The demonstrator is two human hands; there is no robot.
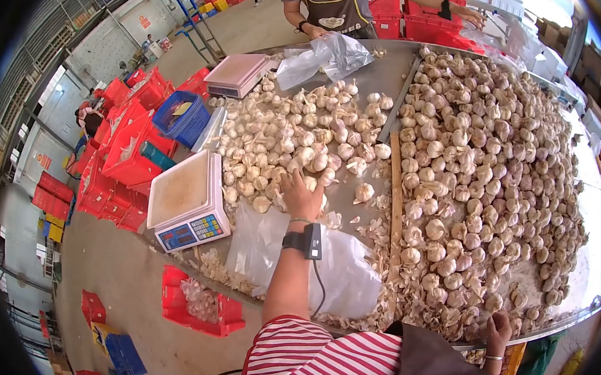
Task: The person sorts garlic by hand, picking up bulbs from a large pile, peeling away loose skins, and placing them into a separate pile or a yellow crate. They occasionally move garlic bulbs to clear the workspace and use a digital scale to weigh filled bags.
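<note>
My left hand (302,196) reaches into a loose pile of pale garlic bulbs (270,148) on the metal table, its fingers and thumb apart. One garlic bulb (311,183) lies between thumb and fingers; I cannot see a firm grip on it. Under my left forearm are clear plastic bags (345,271). My right hand (497,334) is at the near table edge, beside the larger heap of garlic bulbs (481,175). Its fingers are curled, and whatever they may hold is hidden.
A wooden strip (395,209) divides the two garlic heaps. Two scales, one near (186,195) and one far (238,75), stand along the left edge. A blue basket (183,119) and red crates (131,157) are beyond. Across the table, a co-worker's hand (316,31) touches a plastic bag (336,54).
</note>
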